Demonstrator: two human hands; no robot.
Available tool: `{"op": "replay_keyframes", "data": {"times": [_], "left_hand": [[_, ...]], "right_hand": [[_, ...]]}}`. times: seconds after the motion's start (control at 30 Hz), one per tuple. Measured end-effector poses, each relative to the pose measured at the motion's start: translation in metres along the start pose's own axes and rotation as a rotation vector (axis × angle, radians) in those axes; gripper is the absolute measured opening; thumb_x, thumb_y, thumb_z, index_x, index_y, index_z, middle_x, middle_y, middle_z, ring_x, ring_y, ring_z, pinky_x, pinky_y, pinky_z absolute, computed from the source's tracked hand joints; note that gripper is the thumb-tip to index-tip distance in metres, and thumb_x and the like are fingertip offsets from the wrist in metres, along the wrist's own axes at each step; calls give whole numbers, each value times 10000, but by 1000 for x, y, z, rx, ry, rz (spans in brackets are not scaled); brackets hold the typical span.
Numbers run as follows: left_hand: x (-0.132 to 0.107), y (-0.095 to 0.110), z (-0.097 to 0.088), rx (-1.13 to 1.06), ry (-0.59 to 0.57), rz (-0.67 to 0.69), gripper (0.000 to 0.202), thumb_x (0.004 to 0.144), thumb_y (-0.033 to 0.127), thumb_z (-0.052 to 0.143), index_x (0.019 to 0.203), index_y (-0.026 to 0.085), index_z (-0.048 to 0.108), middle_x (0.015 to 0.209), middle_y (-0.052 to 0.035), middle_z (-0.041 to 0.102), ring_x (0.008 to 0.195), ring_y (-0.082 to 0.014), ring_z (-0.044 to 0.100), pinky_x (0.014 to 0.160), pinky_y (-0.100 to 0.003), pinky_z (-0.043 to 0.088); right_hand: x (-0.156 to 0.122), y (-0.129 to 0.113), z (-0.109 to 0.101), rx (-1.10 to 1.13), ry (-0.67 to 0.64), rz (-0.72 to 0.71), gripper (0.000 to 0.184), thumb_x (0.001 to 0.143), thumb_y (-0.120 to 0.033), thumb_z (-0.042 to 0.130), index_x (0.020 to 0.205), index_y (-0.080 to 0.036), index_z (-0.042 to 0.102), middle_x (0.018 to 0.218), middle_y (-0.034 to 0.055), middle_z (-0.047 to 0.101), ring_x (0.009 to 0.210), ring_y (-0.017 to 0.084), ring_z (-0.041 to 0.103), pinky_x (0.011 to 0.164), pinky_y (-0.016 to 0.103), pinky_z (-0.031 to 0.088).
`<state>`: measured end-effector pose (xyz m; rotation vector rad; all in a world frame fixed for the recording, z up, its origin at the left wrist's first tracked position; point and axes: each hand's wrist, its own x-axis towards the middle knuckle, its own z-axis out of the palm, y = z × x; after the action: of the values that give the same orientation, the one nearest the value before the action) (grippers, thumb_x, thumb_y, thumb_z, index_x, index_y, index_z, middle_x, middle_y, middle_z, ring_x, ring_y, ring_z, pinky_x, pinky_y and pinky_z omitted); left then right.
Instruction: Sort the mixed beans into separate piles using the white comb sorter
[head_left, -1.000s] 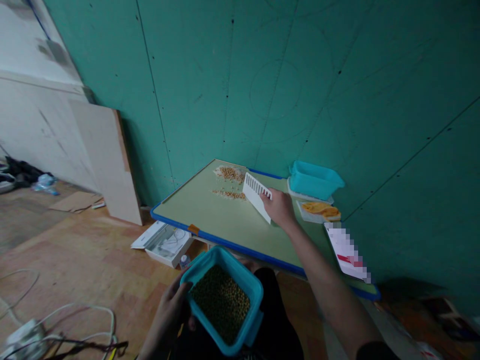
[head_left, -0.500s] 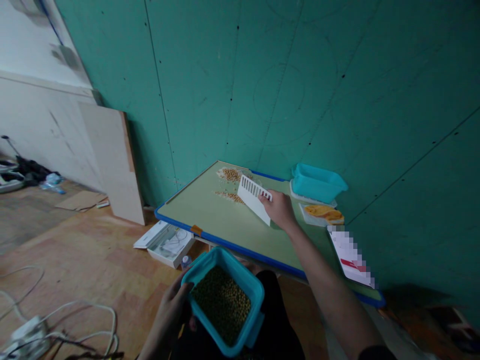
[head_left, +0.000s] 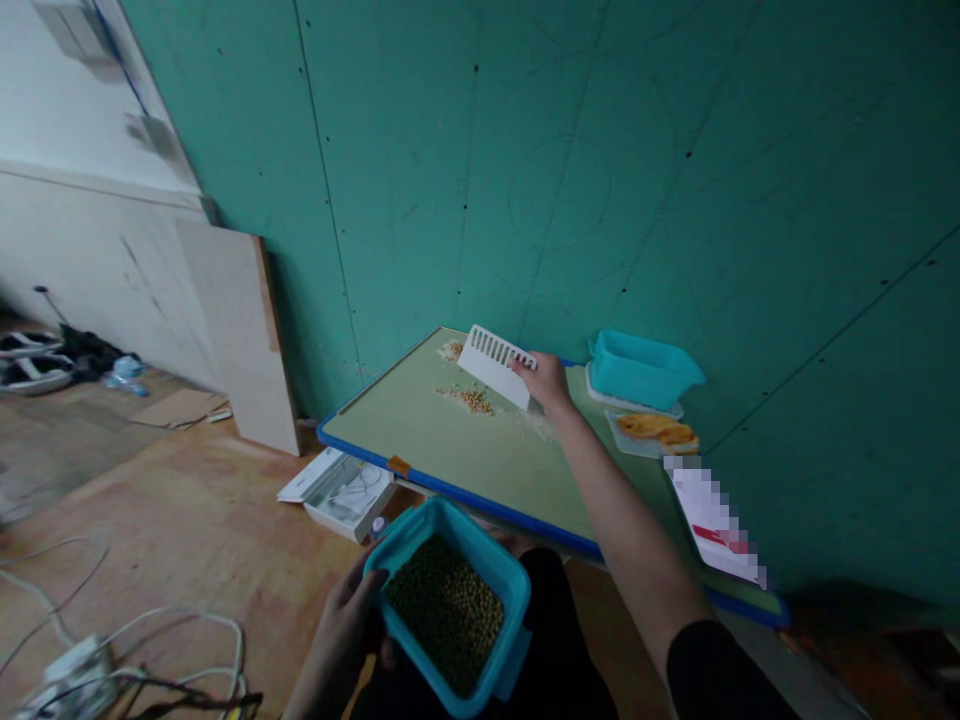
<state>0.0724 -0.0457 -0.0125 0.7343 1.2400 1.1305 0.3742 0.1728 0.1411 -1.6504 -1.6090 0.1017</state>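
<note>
My left hand (head_left: 349, 615) grips the left side of a turquoise plastic bin (head_left: 487, 545), thumb on its rim, held over my lap below the table edge. Inside are small dark green beans (head_left: 424, 595) and pale yellow beans (head_left: 480, 612), partly mixed. Over the table (head_left: 405, 425), my right hand (head_left: 549, 382) is closed on the slotted top edge of a white plastic divider (head_left: 491, 370), held tilted. A yellow bean pile (head_left: 472, 401) lies in front of the divider. Behind its left end is another pile (head_left: 451, 350), partly hidden.
At the table's back right stands a second turquoise bin (head_left: 645, 370) on a white lid. Beside it, a folded yellow cloth (head_left: 656, 430) lies on a white tray. A phone-like slab (head_left: 712, 525) rests near the right edge. Below are an opened white box (head_left: 349, 500) and cables (head_left: 172, 615).
My right hand has moved the white divider back and slightly left, over the rear bean pile. The front pile shows more fully. My left hand and bin have hardly moved.
</note>
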Motion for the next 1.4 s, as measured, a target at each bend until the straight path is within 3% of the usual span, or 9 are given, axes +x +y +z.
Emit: {"op": "replay_keyframes", "data": {"times": [0.27,0.37,0.5,0.63,0.87,1.0,1.17,1.4], "left_hand": [[7,-8,-5,-37,-4,-32,1049,713,636,795,1504,56,423,350,67,546,239,-180,512,251,-213,391],[9,-11,-6,-32,-3,-46,1136,651,675,822,1512,53,422,334,69,533,233,-183,507,245,-217,391],[6,-9,-4,-39,49,-29,1035,708,633,805,1496,53,469,291,79,478,228,-147,480,257,-166,329],[4,-5,0,-33,59,-43,1016,720,622,792,1501,55,473,301,80,490,224,-162,488,250,-188,356],[4,-6,-2,-24,11,-57,1024,777,603,743,1551,44,373,345,70,548,247,-169,518,265,-202,401],[4,-5,-4,-8,1,-64,964,785,549,747,1540,62,398,384,58,585,268,-172,539,282,-220,435],[3,-2,-3,-13,22,-61,947,766,561,757,1512,68,447,324,77,517,247,-172,515,269,-206,395],[1,-2,-1,-25,53,-44,925,760,562,769,1492,77,478,313,87,488,240,-159,498,263,-184,345]], "right_hand": [[39,1,22,62,21,37,231,805,-359,742,739,-138,738,665,31,702,614,154,575,553,240,327],[48,-1,31,75,-37,1,253,793,-387,752,741,-139,741,637,7,668,600,136,542,545,234,305],[51,1,46,60,-132,-68,293,791,-436,738,727,-151,731,591,-28,601,584,120,485,557,231,294],[48,4,54,87,-156,-104,308,780,-443,732,678,-155,690,562,-52,522,569,107,420,551,236,269],[44,6,54,213,-185,-79,334,736,-454,756,633,-159,640,573,-53,505,570,103,404,543,239,273],[43,8,54,312,-223,-34,351,704,-473,782,663,-147,657,587,-40,547,567,106,449,526,226,309],[44,5,49,451,-291,54,333,683,-442,811,746,-138,693,650,4,641,587,133,559,501,215,376],[49,2,45,507,-254,215,284,684,-370,852,769,-144,703,609,-12,651,535,114,567,482,195,429]]}}
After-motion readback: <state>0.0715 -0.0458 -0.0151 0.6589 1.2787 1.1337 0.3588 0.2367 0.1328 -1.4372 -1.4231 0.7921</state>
